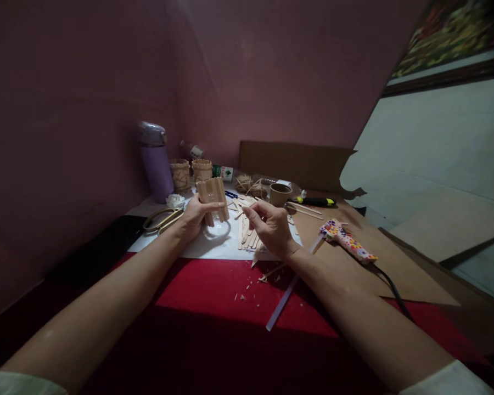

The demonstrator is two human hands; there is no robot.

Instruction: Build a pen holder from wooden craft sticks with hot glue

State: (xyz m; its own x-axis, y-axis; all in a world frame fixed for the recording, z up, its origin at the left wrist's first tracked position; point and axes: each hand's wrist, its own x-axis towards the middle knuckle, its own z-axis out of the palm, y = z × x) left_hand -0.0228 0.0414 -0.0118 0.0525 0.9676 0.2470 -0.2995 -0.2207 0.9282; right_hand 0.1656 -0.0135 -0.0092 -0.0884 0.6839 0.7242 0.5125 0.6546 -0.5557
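My left hand is wrapped round a clear plastic cup partly covered with upright craft sticks. The cup is tilted above the white paper, and bare clear plastic shows between some of the sticks. To its right, my right hand is closed in a pinch, thumb against forefinger. What lies between those fingertips is too small or hidden to make out. Just below and behind the right hand, loose craft sticks lie scattered on the white paper.
At left stand a purple bottle, two stick-covered cups and gold-handled scissors. Twine, a brown cup and a yellow-black cutter lie behind. A flowered glue gun with a long glue stick lies right.
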